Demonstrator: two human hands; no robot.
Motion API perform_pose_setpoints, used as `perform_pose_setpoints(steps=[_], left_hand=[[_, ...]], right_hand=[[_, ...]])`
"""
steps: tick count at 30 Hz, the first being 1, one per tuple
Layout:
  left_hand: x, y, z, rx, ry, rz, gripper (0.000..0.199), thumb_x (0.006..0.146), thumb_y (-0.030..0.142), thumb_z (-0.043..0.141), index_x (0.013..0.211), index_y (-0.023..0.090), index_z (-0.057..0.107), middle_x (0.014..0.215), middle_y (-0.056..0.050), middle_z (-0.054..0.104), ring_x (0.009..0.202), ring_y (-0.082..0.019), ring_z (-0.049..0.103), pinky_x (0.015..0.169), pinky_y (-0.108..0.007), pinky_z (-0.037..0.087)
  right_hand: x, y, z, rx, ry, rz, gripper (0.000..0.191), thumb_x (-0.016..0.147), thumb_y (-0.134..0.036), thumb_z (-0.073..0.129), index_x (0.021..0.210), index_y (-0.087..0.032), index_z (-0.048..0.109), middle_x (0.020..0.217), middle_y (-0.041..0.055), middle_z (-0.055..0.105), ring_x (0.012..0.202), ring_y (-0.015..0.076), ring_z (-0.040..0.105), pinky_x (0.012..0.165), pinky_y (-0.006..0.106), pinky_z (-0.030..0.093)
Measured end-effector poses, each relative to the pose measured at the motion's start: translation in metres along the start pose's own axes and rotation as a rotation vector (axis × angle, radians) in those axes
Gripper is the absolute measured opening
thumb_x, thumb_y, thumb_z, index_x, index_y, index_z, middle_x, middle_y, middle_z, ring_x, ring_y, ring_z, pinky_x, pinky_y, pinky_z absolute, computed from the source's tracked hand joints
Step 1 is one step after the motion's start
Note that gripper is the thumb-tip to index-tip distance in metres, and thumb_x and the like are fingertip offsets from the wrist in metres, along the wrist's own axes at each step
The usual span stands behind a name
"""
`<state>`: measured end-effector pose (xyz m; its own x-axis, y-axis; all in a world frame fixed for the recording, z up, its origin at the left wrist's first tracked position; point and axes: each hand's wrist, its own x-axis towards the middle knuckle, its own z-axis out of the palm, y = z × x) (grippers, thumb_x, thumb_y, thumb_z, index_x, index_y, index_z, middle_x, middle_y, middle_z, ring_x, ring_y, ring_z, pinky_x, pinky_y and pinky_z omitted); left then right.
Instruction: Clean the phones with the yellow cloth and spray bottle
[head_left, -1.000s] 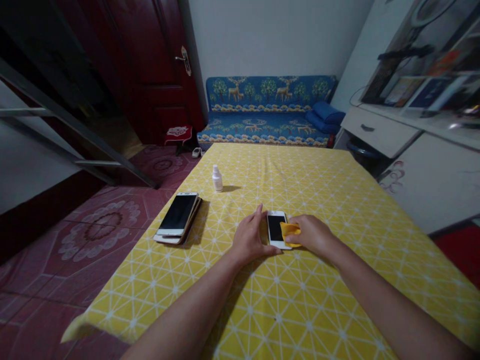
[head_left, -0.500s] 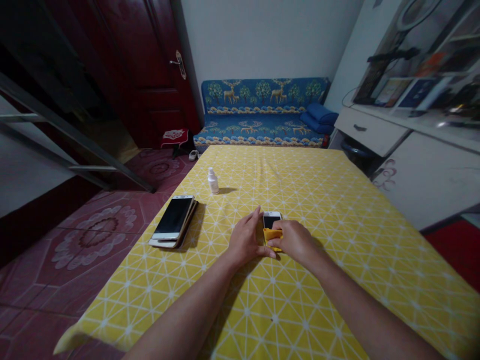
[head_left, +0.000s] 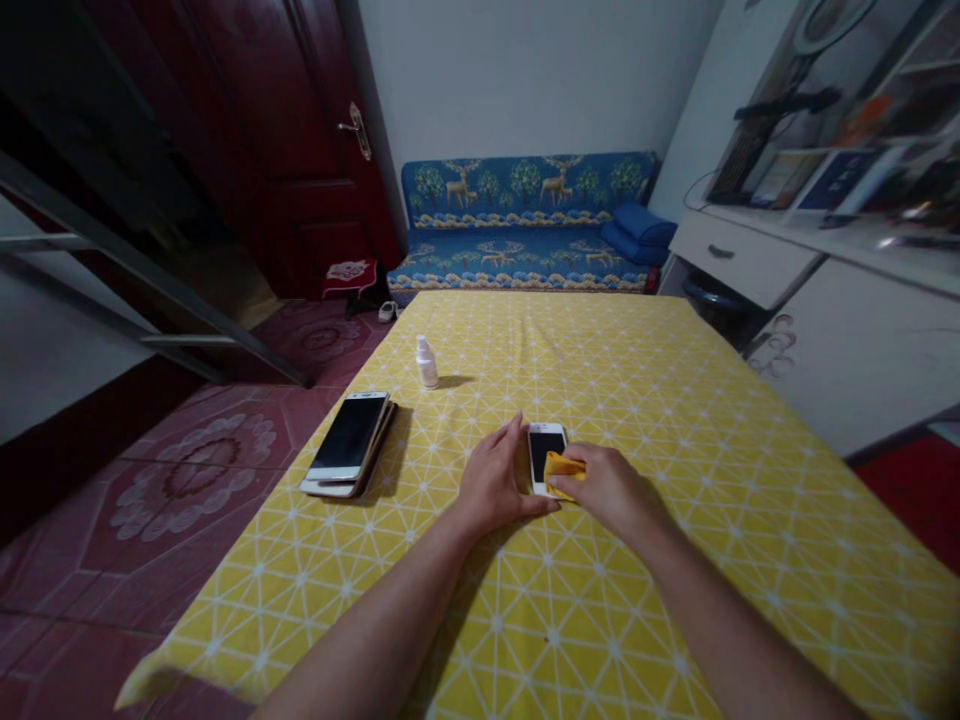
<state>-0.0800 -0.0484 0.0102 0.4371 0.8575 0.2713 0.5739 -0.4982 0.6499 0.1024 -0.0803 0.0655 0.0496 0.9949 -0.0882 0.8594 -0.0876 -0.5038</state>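
A white smartphone (head_left: 547, 447) with a dark screen lies face up on the yellow patterned tablecloth (head_left: 585, 620). My left hand (head_left: 495, 478) rests along its left side and lower edge, thumb stretched out and fingers apart. In my right hand (head_left: 604, 480) is a bunched yellow cloth (head_left: 559, 470), pinched between the fingers and pressed on the lower right part of the screen. The cloth and fingers hide that corner of the phone.
To the left lies a stack of phones (head_left: 350, 437), the top one white with a dark screen. A small white spray bottle (head_left: 427, 364) stands beyond it. A blue patterned sofa (head_left: 517, 240) is behind the table, and a white cabinet (head_left: 847, 340) stands on the right.
My right hand has slid the yellow cloth a little to the right, so more of the phone's screen shows. My left hand stays beside the phone.
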Motion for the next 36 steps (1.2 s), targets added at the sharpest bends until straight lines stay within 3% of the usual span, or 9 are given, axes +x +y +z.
perform_pose_setpoints(steps=[6, 10, 13, 18, 21, 24, 31, 34, 36], left_hand=[[-0.001, -0.001, 0.0, -0.014, 0.004, 0.009, 0.133, 0.054, 0.059, 0.086, 0.157, 0.027, 0.011, 0.148, -0.013, 0.05, 0.139, -0.035, 0.042, 0.113, -0.054, 0.036], [-0.001, 0.0, 0.0, -0.001, -0.003, -0.005, 0.132, 0.053, 0.059, 0.087, 0.157, 0.025, 0.014, 0.147, -0.013, 0.051, 0.138, -0.035, 0.042, 0.112, -0.054, 0.036], [-0.002, 0.0, 0.0, -0.003, 0.001, -0.001, 0.131, 0.053, 0.06, 0.086, 0.157, 0.024, 0.014, 0.148, -0.013, 0.051, 0.138, -0.035, 0.042, 0.112, -0.054, 0.035], [-0.002, 0.0, 0.0, -0.017, 0.001, -0.005, 0.132, 0.053, 0.061, 0.087, 0.157, 0.026, 0.014, 0.148, -0.013, 0.051, 0.138, -0.036, 0.043, 0.111, -0.055, 0.036], [-0.001, 0.001, 0.0, -0.023, 0.0, -0.002, 0.132, 0.053, 0.057, 0.088, 0.157, 0.027, 0.013, 0.147, -0.013, 0.051, 0.137, -0.037, 0.043, 0.111, -0.056, 0.036], [-0.001, -0.001, 0.001, -0.022, 0.009, -0.009, 0.132, 0.052, 0.057, 0.088, 0.157, 0.029, 0.014, 0.147, -0.013, 0.051, 0.137, -0.037, 0.044, 0.109, -0.057, 0.038], [-0.002, -0.003, 0.002, -0.021, 0.007, 0.013, 0.132, 0.054, 0.056, 0.088, 0.157, 0.029, 0.01, 0.149, -0.013, 0.049, 0.138, -0.035, 0.043, 0.111, -0.056, 0.036], [-0.002, -0.002, 0.001, -0.021, 0.008, 0.02, 0.131, 0.054, 0.054, 0.088, 0.157, 0.029, 0.01, 0.148, -0.012, 0.05, 0.138, -0.035, 0.043, 0.111, -0.055, 0.036], [-0.002, -0.003, 0.001, -0.022, 0.011, 0.019, 0.132, 0.055, 0.056, 0.088, 0.157, 0.028, 0.01, 0.148, -0.012, 0.05, 0.138, -0.035, 0.043, 0.11, -0.055, 0.036]], right_hand=[[0.008, 0.022, 0.005, 0.43, 0.059, 0.031, 0.024, 0.07, -0.029, 0.072, 0.093, -0.024, 0.07, 0.093, 0.0046, 0.076, 0.083, 0.023, 0.07, 0.07, 0.031, 0.053], [0.012, 0.032, 0.006, 0.783, -0.048, 0.026, 0.024, 0.071, -0.037, 0.072, 0.091, -0.025, 0.065, 0.088, 0.0032, 0.075, 0.079, 0.0239, 0.071, 0.069, 0.033, 0.056], [0.012, 0.037, 0.005, 0.884, -0.095, 0.039, 0.026, 0.074, -0.041, 0.071, 0.094, -0.026, 0.062, 0.086, 0.0028, 0.075, 0.075, 0.0231, 0.071, 0.067, 0.034, 0.057], [0.013, 0.042, 0.008, 0.68, -0.013, 0.006, 0.021, 0.081, -0.036, 0.065, 0.099, -0.025, 0.063, 0.096, 0.0052, 0.075, 0.084, 0.0237, 0.072, 0.07, 0.034, 0.058], [0.017, 0.046, 0.008, 0.562, 0.106, -0.092, 0.036, 0.082, -0.033, 0.064, 0.117, -0.028, 0.064, 0.119, 0.0059, 0.071, 0.107, 0.0249, 0.068, 0.084, 0.036, 0.058], [0.02, 0.052, 0.006, 0.561, 0.115, -0.131, 0.047, 0.085, -0.037, 0.063, 0.132, -0.031, 0.06, 0.133, 0.0056, 0.065, 0.117, 0.0253, 0.064, 0.092, 0.039, 0.056], [0.012, 0.053, -0.004, 0.448, -0.081, -0.179, 0.034, 0.074, -0.037, 0.076, 0.106, -0.025, 0.076, 0.123, 0.0106, 0.066, 0.106, 0.0265, 0.067, 0.083, 0.038, 0.058], [0.006, 0.053, -0.005, 0.379, -0.101, -0.159, 0.04, 0.067, -0.034, 0.082, 0.106, -0.026, 0.075, 0.12, 0.0102, 0.06, 0.095, 0.0244, 0.066, 0.068, 0.033, 0.059], [0.005, 0.056, -0.006, 0.31, -0.089, -0.198, 0.046, 0.063, -0.027, 0.084, 0.107, -0.027, 0.075, 0.115, 0.0083, 0.059, 0.092, 0.0229, 0.065, 0.071, 0.033, 0.058]])
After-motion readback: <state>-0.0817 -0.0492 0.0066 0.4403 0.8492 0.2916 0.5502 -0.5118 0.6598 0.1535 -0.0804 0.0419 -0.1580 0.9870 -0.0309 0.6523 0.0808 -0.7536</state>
